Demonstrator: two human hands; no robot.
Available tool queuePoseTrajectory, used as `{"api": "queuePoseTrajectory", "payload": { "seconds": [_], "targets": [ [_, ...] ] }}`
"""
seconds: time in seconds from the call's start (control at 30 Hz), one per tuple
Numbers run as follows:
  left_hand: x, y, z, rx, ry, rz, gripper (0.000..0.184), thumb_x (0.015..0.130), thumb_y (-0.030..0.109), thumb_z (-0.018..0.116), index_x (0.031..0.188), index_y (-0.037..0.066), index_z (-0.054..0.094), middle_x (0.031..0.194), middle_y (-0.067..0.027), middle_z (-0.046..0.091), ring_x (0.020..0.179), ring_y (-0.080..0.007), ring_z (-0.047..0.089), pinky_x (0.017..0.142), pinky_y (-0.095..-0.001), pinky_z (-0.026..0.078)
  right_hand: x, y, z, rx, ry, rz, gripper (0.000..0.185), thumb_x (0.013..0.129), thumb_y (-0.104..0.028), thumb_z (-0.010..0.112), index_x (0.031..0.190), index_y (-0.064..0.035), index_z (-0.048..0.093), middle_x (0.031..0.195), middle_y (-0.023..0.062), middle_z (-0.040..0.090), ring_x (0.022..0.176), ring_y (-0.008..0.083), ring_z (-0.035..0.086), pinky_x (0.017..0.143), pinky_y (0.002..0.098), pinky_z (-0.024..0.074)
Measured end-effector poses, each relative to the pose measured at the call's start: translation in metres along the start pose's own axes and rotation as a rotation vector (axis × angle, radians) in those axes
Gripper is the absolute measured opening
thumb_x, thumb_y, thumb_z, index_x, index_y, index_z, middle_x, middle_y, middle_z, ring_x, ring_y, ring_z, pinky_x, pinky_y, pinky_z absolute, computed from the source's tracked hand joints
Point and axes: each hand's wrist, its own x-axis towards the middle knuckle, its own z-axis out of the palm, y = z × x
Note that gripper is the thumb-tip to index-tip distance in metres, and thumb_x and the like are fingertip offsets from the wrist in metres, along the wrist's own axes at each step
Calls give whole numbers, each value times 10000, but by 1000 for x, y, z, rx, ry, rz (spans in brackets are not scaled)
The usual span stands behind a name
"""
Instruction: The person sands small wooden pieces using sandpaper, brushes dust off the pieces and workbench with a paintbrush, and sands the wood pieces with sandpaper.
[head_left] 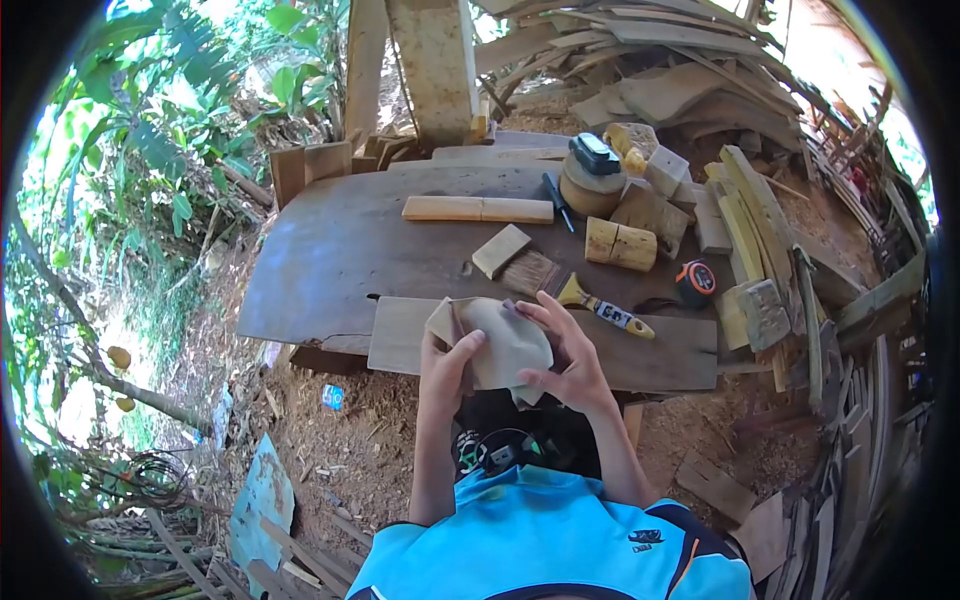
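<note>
Sheet [512, 347] between left hand [449, 362], right hand [572, 362]; brush label [612, 314] illegible.

From my remote seat, I counted one paintbrush [605, 305] and one tape measure [695, 284] toward three o'clock in the view. Toward one o'clock I counted one slim blue tool [558, 202] and one dark device [594, 154].

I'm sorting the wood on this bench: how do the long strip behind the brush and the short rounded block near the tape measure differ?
The long strip is narrow and straight-edged, while the rounded block is short, thick and log-like. The strip is a pale tan; the block is yellower, with darker patches. Both are wood, lie on their sides on the bench, and show a dark line across the middle.
</note>
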Motion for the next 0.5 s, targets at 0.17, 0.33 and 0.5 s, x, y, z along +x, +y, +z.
{"api": "queuePoseTrajectory", "payload": {
  "seconds": [0.17,0.33,0.5],
  "targets": [
    [0,6,-1,834,232,151,650,724,173,695,1235,-8,336,1036,-193,509,951,-251,526,824,-342,424,-2,13,-2,1,-19,77,981,610,-13,775,1383,-40,172,1360,120,303,1221,211,366,970,349,375],
    [-8,30,19,1315,59,558,527,761,84,593,1237,-21,391,1108,-226,490,1097,-344,437,956,-384,325,2,9,4,-411,-63,138,1035,562,43,738,1394,-52,131,1320,178,369,1190,222,422,949,334,395],
    [-2,-2,46,998,-259,591,364,807,83,509,1155,-21,495,1219,-182,468,1172,-337,409,994,-402,299,2,14,8,-594,21,-89,1053,509,35,713,1393,-70,151,1236,185,471,1109,286,497,938,347,396]
  ]
}}
